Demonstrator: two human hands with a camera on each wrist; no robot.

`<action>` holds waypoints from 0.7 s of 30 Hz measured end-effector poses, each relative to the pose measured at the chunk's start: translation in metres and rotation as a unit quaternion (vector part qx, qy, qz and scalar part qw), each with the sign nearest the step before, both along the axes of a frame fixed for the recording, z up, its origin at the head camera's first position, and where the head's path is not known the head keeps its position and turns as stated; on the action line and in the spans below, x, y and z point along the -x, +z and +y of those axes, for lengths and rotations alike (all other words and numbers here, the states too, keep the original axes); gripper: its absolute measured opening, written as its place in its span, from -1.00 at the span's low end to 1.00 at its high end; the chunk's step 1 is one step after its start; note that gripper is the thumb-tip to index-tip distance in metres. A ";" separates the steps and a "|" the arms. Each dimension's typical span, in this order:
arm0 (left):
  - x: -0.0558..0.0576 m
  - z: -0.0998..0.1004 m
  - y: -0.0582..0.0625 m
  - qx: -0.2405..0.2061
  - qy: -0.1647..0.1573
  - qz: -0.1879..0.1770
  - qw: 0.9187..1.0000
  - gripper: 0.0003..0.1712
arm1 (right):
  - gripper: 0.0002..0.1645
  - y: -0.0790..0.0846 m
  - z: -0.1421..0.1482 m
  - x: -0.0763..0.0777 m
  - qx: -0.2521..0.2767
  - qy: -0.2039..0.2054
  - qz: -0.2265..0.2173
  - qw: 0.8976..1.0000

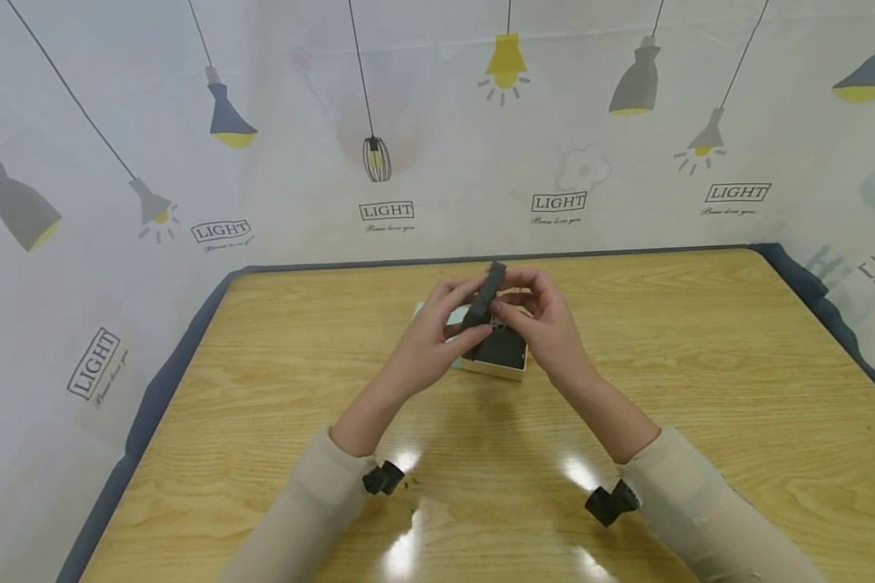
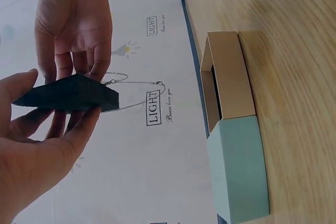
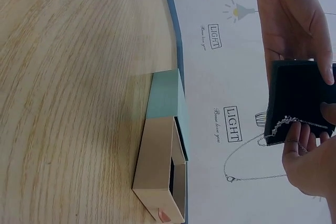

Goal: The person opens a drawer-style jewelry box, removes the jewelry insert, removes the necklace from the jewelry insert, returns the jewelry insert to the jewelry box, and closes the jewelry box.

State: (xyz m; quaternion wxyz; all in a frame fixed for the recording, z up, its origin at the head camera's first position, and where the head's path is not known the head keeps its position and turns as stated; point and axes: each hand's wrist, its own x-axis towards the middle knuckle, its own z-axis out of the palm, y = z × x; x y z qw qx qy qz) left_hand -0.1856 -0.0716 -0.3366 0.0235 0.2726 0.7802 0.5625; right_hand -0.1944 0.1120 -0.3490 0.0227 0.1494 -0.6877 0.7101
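A black square jewelry pad (image 1: 485, 295) is held up above the table, tilted on edge. My left hand (image 1: 430, 336) grips it, thumb on one side and fingers on the other. Across its face runs a thin silver chain (image 3: 283, 124) with a sparkling section. One loop of the chain hangs free, with a clasp on it. My right hand (image 3: 315, 163) has its fingers on the chain at the pad's lower edge, thumb near the face. Below stands a small drawer-style gift box, its tan tray (image 3: 152, 166) slid partly out of a mint sleeve (image 3: 164, 95).
The box rests on a wood-grain table (image 1: 321, 340). Behind the table hangs a pale backdrop (image 1: 452, 170) printed with lamps, bordered by a dark blue edge. Small black devices (image 1: 612, 502) are strapped at both sleeve cuffs. Dark material lies inside the tan tray.
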 end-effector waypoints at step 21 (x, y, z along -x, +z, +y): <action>0.002 -0.001 -0.005 0.033 0.006 0.036 0.999 -0.35 | -0.71 -0.005 0.001 0.001 0.037 0.011 -0.031 0.999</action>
